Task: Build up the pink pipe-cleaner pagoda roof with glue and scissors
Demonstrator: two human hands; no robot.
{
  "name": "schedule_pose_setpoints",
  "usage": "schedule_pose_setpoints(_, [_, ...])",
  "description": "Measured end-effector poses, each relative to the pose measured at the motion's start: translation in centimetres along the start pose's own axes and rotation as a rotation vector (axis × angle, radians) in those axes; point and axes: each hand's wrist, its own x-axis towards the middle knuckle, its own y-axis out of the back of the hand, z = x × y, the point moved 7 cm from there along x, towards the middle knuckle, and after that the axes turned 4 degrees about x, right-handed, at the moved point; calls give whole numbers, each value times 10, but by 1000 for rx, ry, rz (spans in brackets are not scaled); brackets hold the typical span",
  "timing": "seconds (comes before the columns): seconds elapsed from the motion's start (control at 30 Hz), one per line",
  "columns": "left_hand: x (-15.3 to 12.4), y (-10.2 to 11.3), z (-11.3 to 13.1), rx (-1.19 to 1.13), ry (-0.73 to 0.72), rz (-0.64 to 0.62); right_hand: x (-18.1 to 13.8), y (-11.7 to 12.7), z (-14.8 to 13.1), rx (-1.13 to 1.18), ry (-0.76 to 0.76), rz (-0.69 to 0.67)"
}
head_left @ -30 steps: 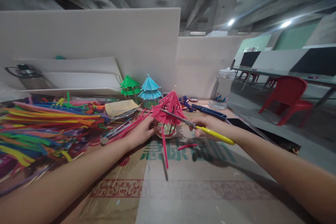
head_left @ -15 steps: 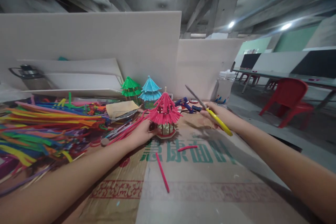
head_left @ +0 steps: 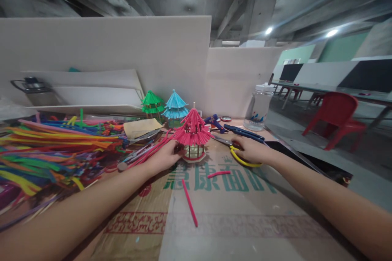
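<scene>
A pink model pavilion with a two-tiered fuzzy roof stands upright on the cardboard-covered table. My left hand closes on its left side, low under the roof, with the fingertips partly hidden. To the right, the yellow-handled scissors are low at the table surface, blades pointing left toward the pavilion. My right hand is closed over their handles. Two short pink pipe cleaner pieces lie in front of the pavilion, one nearer me and a shorter piece behind it.
Colourful pipe cleaners pile up on the left. Behind stand a green pavilion and a blue pavilion. A blue glue gun, a dark blue tool and a clear plastic container sit at the back right.
My right hand has brought the scissors down from above the table to its surface, and their blades now point left instead of up. My left hand stays at the pavilion.
</scene>
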Motion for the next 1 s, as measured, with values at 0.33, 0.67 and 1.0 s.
schedule_pose_setpoints(0.33, [1, -5, -17, -31, 10, 31, -1, 17, -2, -6, -7, 39])
schedule_pose_setpoints(0.67, [-1, 1, 0, 19, -21, 35, 79, 28, 6, 79, -96, 196])
schedule_pose_setpoints(1.0, [0, -3, -11, -32, -22, 13, 128, -1, -8, 264, -150, 169])
